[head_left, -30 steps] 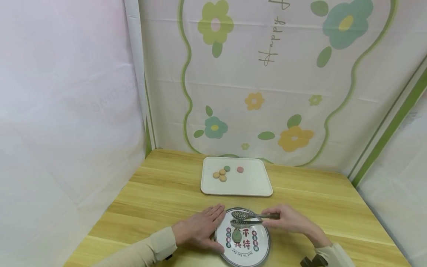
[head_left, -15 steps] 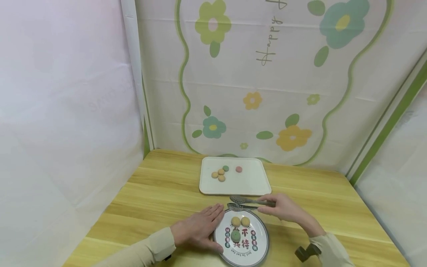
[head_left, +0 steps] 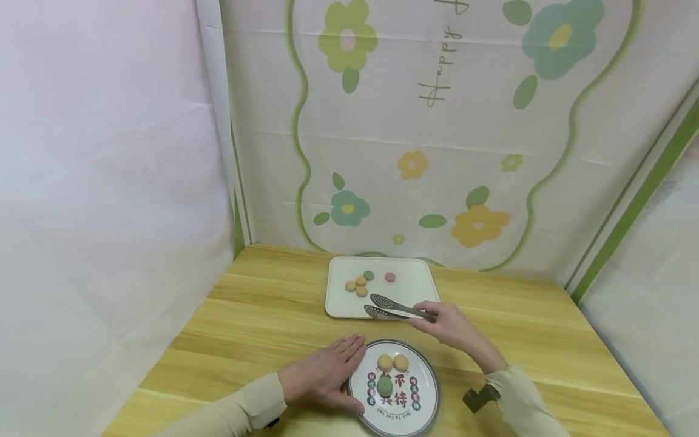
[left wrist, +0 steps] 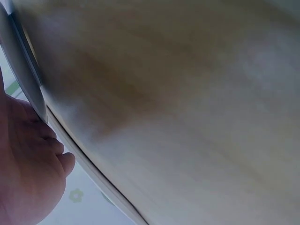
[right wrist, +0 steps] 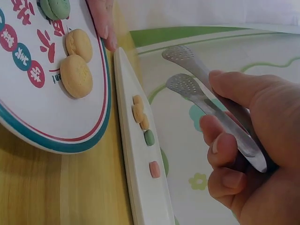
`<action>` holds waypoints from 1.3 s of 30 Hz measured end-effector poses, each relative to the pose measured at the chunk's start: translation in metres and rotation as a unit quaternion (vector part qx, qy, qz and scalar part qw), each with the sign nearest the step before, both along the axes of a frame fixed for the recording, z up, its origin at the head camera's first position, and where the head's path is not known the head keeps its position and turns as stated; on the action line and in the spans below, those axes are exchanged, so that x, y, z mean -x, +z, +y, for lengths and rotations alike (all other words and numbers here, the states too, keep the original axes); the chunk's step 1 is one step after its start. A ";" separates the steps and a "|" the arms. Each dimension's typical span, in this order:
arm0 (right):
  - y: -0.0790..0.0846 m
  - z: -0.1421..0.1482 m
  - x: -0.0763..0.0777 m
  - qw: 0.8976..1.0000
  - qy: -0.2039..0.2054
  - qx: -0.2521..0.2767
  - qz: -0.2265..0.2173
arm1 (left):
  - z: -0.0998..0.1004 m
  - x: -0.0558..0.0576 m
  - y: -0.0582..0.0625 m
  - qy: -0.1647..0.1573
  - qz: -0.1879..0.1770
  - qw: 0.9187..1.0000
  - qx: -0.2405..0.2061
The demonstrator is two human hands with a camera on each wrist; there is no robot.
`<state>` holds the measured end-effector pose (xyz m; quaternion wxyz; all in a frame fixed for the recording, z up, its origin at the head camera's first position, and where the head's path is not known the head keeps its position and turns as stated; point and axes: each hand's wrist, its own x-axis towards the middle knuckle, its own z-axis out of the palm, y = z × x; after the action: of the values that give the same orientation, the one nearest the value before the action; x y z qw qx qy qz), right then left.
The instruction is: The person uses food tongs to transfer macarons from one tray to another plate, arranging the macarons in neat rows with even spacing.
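Here, the "不待" plate [head_left: 404, 420], three macarons [head_left: 384, 386] aboard, is touched by the left hand [head_left: 327, 371], tongs [head_left: 403, 308] gripped by the right hand [head_left: 449, 328].

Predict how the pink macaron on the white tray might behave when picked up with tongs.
The pink macaron looks small against the tongs, so probably light. Lying flat, it may slide on the smooth tray rather than roll. Its biscuit look suggests it could crack if squeezed hard.

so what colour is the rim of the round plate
The plate rim is teal with a thin red line inside it, clearest in the right wrist view.
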<state>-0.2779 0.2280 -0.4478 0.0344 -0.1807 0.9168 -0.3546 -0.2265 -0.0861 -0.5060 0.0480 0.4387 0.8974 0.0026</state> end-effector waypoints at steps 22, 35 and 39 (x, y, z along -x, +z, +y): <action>-0.004 -0.032 0.029 0.995 -0.038 -0.055 0.078 | 0.001 0.001 0.000 -0.006 -0.018 1.000 -0.009; -0.010 -0.053 0.052 0.985 -0.040 -0.118 0.116 | 0.000 0.001 0.001 -0.001 -0.026 1.000 -0.008; -0.011 -0.057 0.058 0.983 -0.050 -0.131 0.121 | 0.000 0.002 0.001 -0.004 -0.022 1.000 -0.007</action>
<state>-0.3358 0.1708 -0.4590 -0.0712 -0.1700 0.9605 -0.2085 -0.2282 -0.0857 -0.5049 0.0645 0.4423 0.8944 0.0178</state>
